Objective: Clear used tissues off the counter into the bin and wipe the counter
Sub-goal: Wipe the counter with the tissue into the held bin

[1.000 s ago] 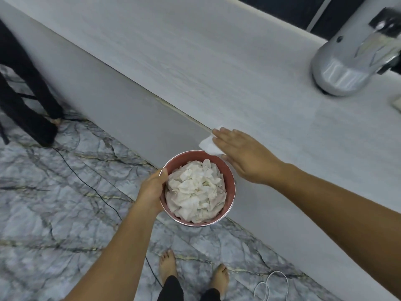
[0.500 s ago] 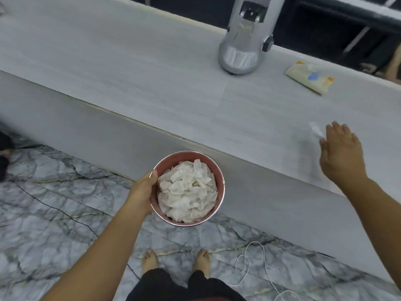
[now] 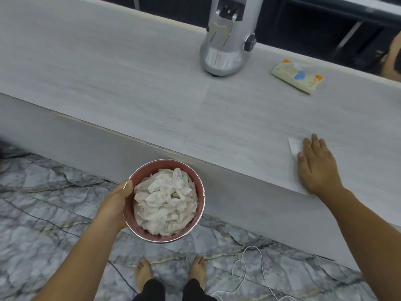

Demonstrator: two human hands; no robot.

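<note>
Right fingers (image 3: 314, 144) are laid straight and flat on one white tissue (image 3: 293, 146); it is pressed, not gripped. The right hand (image 3: 318, 168) is set near the front edge of the counter (image 3: 130, 83), judged as a wiping pad under palm load. The left thumb (image 3: 128, 184) is hooked over the rim of the bin (image 3: 138, 172), and the other fingers are hidden behind its wall. The left hand (image 3: 116, 203) holds the bin below the counter edge, likely so waste can be swept in. Counted: one bin, one wiping tissue, one tissue packet (image 3: 297, 76), one silver appliance (image 3: 225, 40). Used tissues (image 3: 165, 200) are seen only in the bin, heaped and not countable.
</note>
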